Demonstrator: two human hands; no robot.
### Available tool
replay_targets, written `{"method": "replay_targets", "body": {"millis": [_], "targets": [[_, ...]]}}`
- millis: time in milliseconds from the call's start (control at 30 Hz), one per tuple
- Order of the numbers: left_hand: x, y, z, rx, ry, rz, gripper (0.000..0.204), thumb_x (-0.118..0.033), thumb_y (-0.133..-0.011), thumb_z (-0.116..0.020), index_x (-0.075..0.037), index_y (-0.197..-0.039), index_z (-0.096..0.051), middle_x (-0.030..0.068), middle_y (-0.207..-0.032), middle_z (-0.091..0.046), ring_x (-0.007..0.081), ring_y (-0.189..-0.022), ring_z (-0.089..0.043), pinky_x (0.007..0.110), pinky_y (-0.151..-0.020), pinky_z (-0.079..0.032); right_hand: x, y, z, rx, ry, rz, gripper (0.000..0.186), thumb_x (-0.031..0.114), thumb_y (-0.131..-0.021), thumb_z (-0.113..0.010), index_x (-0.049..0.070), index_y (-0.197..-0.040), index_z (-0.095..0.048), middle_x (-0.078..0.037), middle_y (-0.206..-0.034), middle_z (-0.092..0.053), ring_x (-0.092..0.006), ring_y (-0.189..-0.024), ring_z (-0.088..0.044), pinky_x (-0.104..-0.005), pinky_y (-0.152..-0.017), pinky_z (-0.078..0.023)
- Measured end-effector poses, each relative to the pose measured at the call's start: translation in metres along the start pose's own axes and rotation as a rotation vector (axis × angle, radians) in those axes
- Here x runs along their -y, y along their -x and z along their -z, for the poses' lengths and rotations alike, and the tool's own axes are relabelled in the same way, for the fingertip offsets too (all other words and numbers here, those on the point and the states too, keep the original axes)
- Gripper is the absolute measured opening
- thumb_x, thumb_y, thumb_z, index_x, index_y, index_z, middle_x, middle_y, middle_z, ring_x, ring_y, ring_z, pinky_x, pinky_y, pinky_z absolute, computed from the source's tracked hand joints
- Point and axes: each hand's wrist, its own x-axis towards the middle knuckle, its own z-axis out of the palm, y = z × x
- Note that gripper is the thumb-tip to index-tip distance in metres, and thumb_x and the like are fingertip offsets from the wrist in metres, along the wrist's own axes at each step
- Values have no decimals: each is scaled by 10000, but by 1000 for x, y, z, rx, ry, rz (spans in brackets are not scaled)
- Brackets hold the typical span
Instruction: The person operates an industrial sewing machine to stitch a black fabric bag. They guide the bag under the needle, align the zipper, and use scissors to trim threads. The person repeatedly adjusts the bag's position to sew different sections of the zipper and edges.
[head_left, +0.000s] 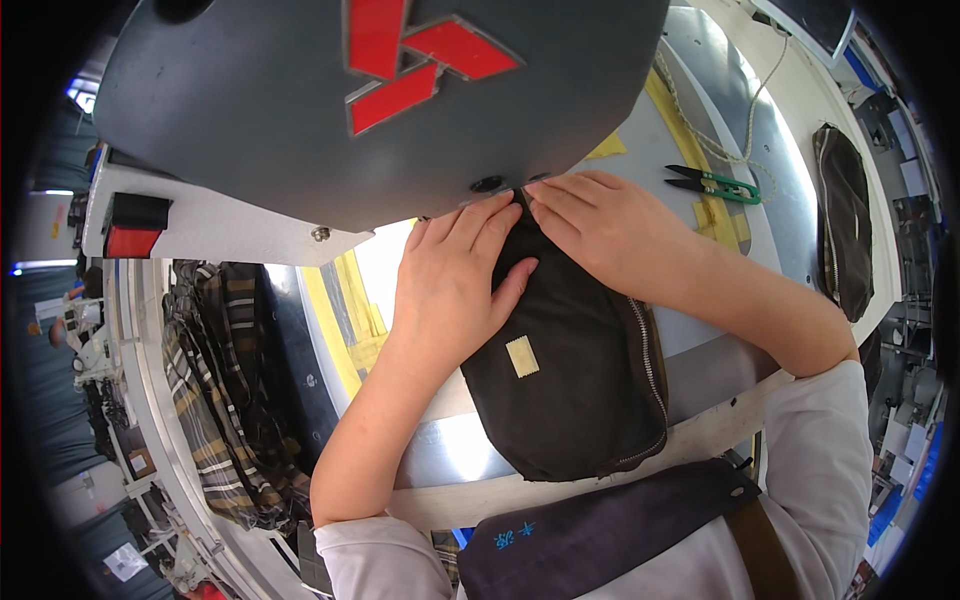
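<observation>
Clock: centring on the dark pouch, 12 pointing away from the person.
Dark pouch (580, 400): lying under both hands on the machine bed, far tip reaching the machine head, near end hanging over the white table edge.
Zip (648, 350): running along the pouch rim, about 2 to 5.
Pale patch (522, 357): sitting just left of pouch middle.
Left hand (455, 270): open, laying fingers along the pouch's 11 side, thumb spreading onto cloth.
Right hand (615, 225): reaching in at 1, fingers together on the pouch's far end; can't tell if it's pinching.
Machine head (250, 130): looming at 11, bearing a red emblem (380, 40).
Green-handled snips (735, 188): lying between 1 and 2.
Second pouch (845, 215): resting at 2.
Plaid cloth (215, 410): hanging at 9.
</observation>
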Motion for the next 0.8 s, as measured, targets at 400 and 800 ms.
{"method": "replay_targets", "body": {"millis": [400,800], "targets": [[2,0,-1,1,49,12,439,-143,-714,-762,-10,-1112,-635,116,-1159,-629,306,-1062,-594,385,-922,-484,0,0,0,-5,-5,-1,323,130,-758,-595,-45,-1029,-619,-181,-1150,-629,-251,-1058,-599,-329,-911,-490],[3,-2,0,23,39,35,436,-145,-714,-761,-12,-1111,-639,118,-1154,-624,314,-1060,-588,394,-925,-474,-4,0,-3,11,-3,-4,300,133,-769,-593,-34,-1016,-622,-171,-1153,-631,-247,-1069,-599,-330,-908,-493]]}}
